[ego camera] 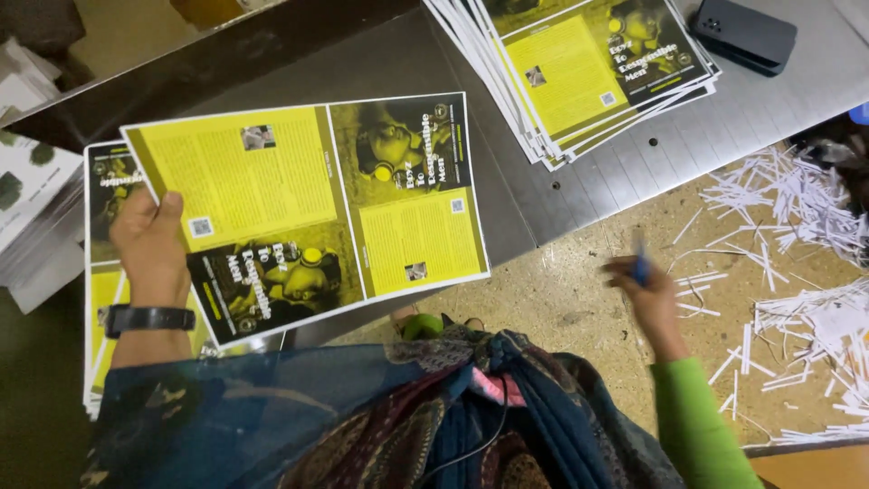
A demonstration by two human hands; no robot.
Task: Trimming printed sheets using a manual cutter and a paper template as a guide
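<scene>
Yellow printed sheet (308, 213), two stacks (588, 72)

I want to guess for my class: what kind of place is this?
Probably a print shop's cutting area. A stack of printed yellow sheets sits on a grey metal table, white paper trimmings litter the floor, and the left hand holds a sheet.

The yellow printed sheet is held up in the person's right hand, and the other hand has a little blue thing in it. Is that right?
Not quite. The head view shows the yellow printed sheet held in the left hand, the one with the dark wristband. It is the right hand, in the green sleeve, that has the little blue thing.
</scene>
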